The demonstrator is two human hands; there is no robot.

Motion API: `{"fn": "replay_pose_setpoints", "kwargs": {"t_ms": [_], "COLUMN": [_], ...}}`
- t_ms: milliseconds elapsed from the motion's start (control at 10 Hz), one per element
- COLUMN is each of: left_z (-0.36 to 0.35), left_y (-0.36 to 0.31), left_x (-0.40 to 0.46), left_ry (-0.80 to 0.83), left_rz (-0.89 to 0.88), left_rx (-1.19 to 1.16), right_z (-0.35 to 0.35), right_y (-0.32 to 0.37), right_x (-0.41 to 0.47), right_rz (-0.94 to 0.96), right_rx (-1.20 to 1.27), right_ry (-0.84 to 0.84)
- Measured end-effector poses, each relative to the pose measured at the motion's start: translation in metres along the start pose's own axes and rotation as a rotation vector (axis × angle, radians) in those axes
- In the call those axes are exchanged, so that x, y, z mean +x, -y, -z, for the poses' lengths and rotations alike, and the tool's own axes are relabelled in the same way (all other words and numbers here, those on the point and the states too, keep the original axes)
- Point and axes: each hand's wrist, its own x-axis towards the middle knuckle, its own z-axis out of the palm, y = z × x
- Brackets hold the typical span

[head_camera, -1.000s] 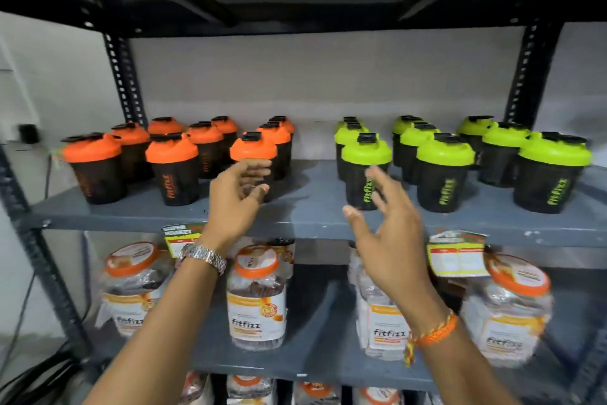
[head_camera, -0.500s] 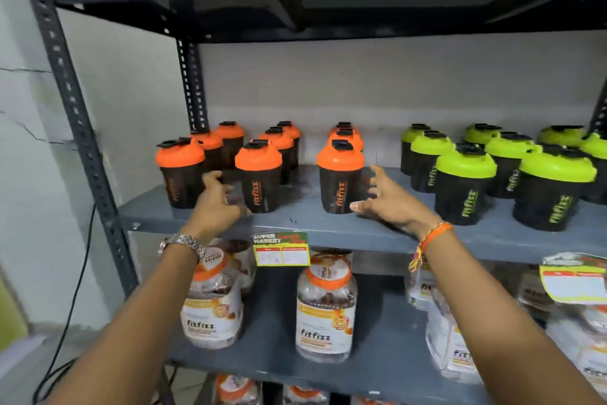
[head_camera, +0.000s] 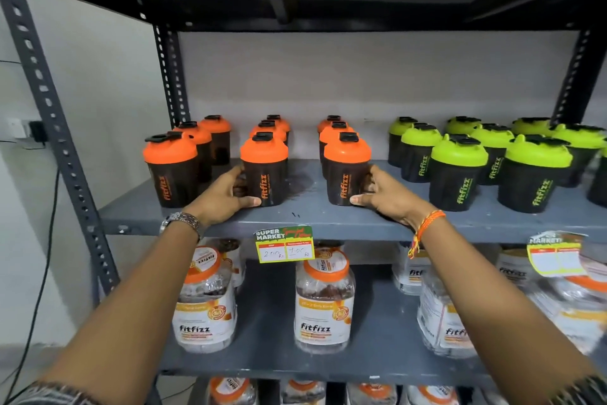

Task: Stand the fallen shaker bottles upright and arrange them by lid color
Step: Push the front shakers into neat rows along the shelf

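- Fingers (head_camera: 244,201) of the left hand (head_camera: 226,196) curl around the base of the front bottle in the middle orange row (head_camera: 264,170), thumb across its front near the shelf, the rest hidden behind it.
- Over on the other side, the right hand (head_camera: 382,193) does the mirror job: thumb low on the front of the front bottle in the right orange row (head_camera: 346,170), fingers wrapped round the back out of sight. Both hands are closed on a bottle, both bottles standing on the grey shelf (head_camera: 328,224).
- Look at the line-up: orange lids in three neat files on the left half, with the left orange row (head_camera: 170,171) nearest the rack post (head_camera: 49,115).
- Green-lidded bottles (head_camera: 458,171) fill the right half, also in files, well apart from the orange group.
- Not one bottle lies on its side anywhere in view; every one visible stands upright, logos mostly facing out.
- By my reading the sort is essentially done: colours are separated, nothing is down. What's left looks like fine squaring of these two front bottles against their rows.
- The far right end of the green group runs off the frame, so I can't vouch for that edge.
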Motion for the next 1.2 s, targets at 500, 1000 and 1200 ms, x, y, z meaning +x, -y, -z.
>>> {"fn": "replay_pose_setpoints", "kwargs": {"t_ms": [500,1000,1200], "left_z": [-0.004,-0.004,-0.001], "left_y": [0.005,0.007,0.019], "left_x": [-0.011,-0.008,-0.012], "left_ry": [0.022,0.049,-0.001], "left_rz": [-0.053,-0.015,0.083], "left_rx": [0.061,0.056,0.122], "right_z": [-0.004,-0.001,-0.002], "right_y": [-0.001,-0.001,0.000], "right_x": [-0.016,-0.014,-0.019], "right_rz": [0.002,-0.039,-0.049], "right_rx": [-0.018,-0.039,0.022], "right_ry": [-0.001,-0.002,-0.028]}}
